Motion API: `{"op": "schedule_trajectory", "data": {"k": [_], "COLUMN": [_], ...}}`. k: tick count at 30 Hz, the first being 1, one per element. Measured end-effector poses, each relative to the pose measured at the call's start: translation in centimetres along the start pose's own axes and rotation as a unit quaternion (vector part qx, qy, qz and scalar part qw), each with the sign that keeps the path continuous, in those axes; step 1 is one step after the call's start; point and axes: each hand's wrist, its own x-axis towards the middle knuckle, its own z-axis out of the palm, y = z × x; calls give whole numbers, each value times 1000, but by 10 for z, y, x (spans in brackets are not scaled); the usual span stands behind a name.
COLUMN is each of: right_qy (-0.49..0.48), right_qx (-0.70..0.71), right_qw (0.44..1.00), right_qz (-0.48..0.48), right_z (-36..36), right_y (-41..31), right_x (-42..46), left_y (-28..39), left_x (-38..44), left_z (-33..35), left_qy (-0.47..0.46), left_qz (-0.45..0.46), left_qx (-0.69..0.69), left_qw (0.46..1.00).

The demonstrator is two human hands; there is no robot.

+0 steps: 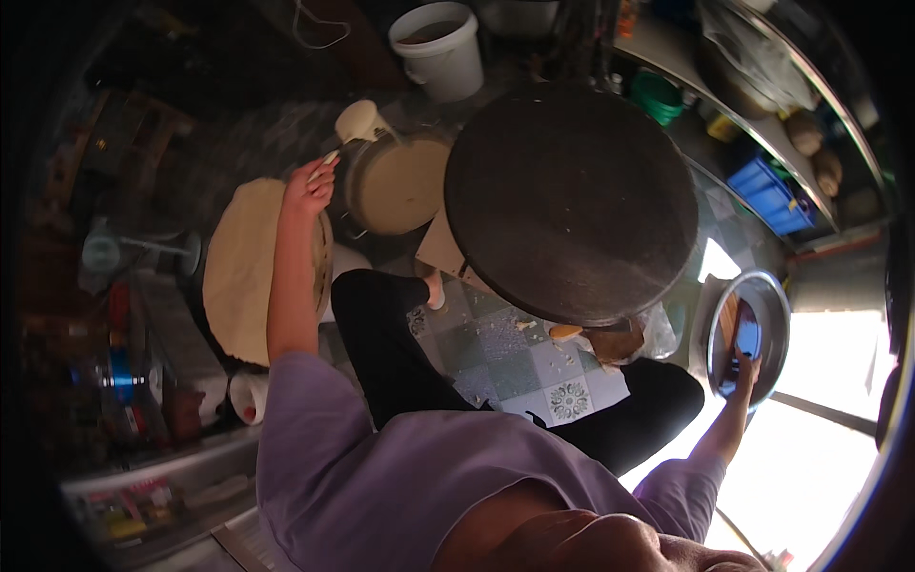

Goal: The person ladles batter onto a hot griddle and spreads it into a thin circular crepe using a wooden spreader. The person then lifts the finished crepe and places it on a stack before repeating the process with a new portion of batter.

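My left hand (312,187) grips the pale handle of a ladle. The ladle's cream-coloured cup (357,121) is tilted above a round pot of beige batter (399,187), and batter runs down from it. Left of the pot, under my left forearm, lies a stack of thin round flatbreads (244,272). A large dark round griddle (572,204) stands before me. At the right, my right hand (748,369) reaches into a shiny metal basin (773,357), its fingers at a dark, flat, glossy thing (746,332); whether they grip it is unclear.
Behind the pot stands a white bucket (443,61). Shelves at the upper right hold a green tub (656,99) and a blue crate (770,194). A plastic bag (659,334) and an orange-yellow item (565,332) lie near the griddle's front edge. Crumbs dot the tiled floor (507,350).
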Motion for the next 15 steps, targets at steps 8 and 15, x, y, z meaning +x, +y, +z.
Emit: {"op": "schedule_trajectory", "data": {"k": [8,15], "right_qy": [-37,-81], "right_qx": [17,124], "right_qw": [998,987], "right_qz": [52,64], "right_z": [47,9], "right_y": [8,10], "right_x": [27,-1], "left_y": [-7,13], "left_x": [-40,16], "left_z": [13,-8], "left_qy": [83,-187], "left_qz": [62,-56], "left_qx": [9,-13], "left_qw": [995,981]}}
